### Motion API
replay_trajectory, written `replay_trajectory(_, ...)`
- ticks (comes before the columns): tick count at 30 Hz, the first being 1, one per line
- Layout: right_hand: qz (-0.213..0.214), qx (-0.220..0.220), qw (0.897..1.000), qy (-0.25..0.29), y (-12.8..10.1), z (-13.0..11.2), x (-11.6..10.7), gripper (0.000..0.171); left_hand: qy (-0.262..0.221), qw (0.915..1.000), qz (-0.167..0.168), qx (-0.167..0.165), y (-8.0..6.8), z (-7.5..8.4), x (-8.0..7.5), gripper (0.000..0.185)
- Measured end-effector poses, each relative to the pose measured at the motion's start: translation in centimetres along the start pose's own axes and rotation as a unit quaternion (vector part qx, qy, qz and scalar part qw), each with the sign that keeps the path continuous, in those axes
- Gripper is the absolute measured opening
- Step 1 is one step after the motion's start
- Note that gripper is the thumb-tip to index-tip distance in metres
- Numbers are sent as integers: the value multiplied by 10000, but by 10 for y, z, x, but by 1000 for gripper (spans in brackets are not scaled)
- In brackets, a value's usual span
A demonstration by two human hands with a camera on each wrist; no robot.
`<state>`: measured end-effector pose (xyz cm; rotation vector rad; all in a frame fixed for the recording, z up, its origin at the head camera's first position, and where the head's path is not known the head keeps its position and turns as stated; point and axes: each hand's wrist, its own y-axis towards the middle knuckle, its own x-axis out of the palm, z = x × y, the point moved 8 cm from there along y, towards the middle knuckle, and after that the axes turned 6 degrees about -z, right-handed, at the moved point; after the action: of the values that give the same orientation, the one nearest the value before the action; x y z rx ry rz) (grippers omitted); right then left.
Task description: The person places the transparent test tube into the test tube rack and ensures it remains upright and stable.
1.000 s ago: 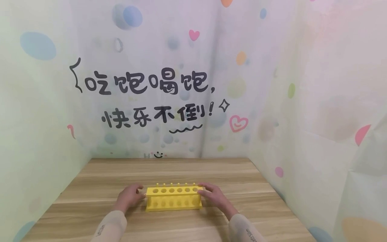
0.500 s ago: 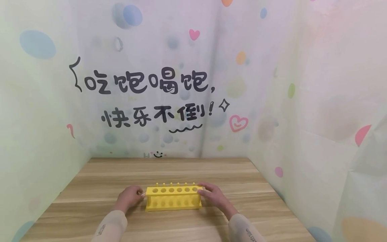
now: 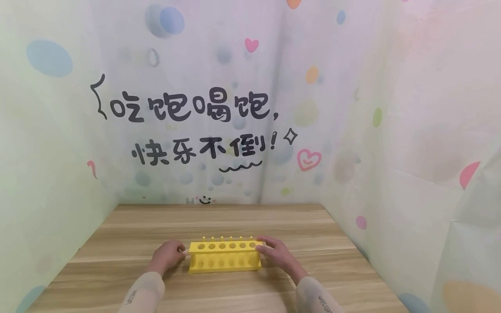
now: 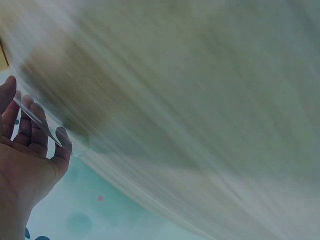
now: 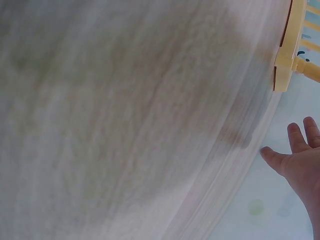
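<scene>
A clear, slim tube of glass or plastic [image 4: 40, 122] slants in the left hand [image 3: 168, 254], pinched between thumb and fingers, at nine o'clock of the yellow plastic rack with six round holes [image 3: 226, 251]. The rack stands upright on the light wood-grain worktop [image 3: 223, 298]. At its three o'clock the right hand [image 3: 278, 254] has its fingers apart; whether they touch the rack's end, I cannot tell. The tube looks slippery, so a firm but gentle pinch should suit it, its end clear of the rack's edge, with the right hand best used to brace the rack.
</scene>
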<state>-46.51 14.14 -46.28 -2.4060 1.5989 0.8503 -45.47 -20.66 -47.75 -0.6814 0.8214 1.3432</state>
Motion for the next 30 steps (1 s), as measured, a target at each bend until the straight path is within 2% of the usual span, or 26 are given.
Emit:
replay_trajectory(1,9,-24,10000,7,-2,-6,-1,39,-25,10000,-2,-3,-1,1,-1,16)
replay_trajectory(10,-44,74,9999,-114,0,4,-2,42,-241,9997,24,24,-3,2,-10,25)
replay_trajectory(19,-43,45,9999,-123,-1,1,-1,43,-985,9945,326,123,0,2,-25,19)
replay_trajectory(25,-67,62,9999,-61,0,2,-1,42,-1589,9869,276,12,0,7,-37,19)
replay_trajectory(30,-56,59,10000,-23,0,3,-1,42,-1712,9844,390,142,1,16,-49,24)
